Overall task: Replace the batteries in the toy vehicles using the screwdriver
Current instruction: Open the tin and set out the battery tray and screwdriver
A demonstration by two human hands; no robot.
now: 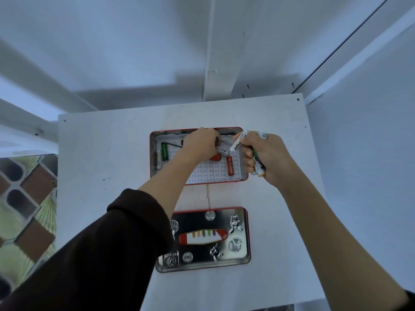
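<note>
- Silver metal tin lid w/ red rim and stickers [203,240] lies flat nr desk's [101,153] front edge, centre.
- Beyond it, open red-rimmed metal tin [155,158] w/ printed paper lining; green and white batteries [162,154] at its left wall, orange tag [230,169] nr its right.
- Right hand [261,157] fist-curled round several white batteries [238,142], at tin's right edge.
- Left hand [201,143] inside tin, fingers curled on small silver item; can't tell what.

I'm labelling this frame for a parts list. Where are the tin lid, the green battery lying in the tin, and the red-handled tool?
tin lid [241,257], head view, on its bare metal right side.
green battery [165,151], head view, mid-body.
red-handled tool [230,169], head view, on the lettered red handle.
</note>
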